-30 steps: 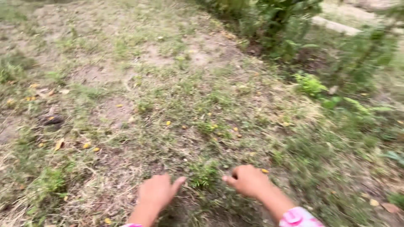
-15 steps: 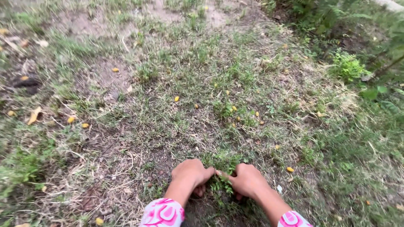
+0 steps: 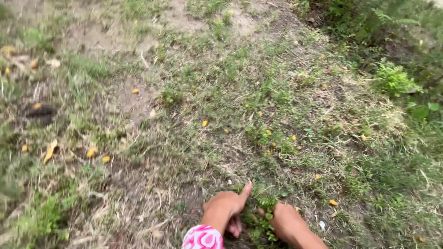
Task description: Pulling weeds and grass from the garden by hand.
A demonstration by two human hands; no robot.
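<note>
A small leafy green weed (image 3: 261, 212) grows out of the patchy grass at the bottom middle of the head view. My left hand (image 3: 226, 207) sits on its left side, fingers curled at the stems and the forefinger stretched up past the leaves. My right hand (image 3: 284, 220) presses in from the right, its fingers hidden among the leaves. A pink and white patterned sleeve (image 3: 202, 237) covers my left wrist.
Dry grass and bare soil patches (image 3: 131, 99) spread around, dotted with small yellow fallen leaves (image 3: 204, 123). A dark clod or stone (image 3: 39, 110) lies at the left. Green shrubs (image 3: 392, 78) and taller plants edge the upper right.
Both hands came down from hovering apart over the grass and closed in on the weed from either side. The view has dropped lower and shifted, so the hands sit nearer the bottom edge.
</note>
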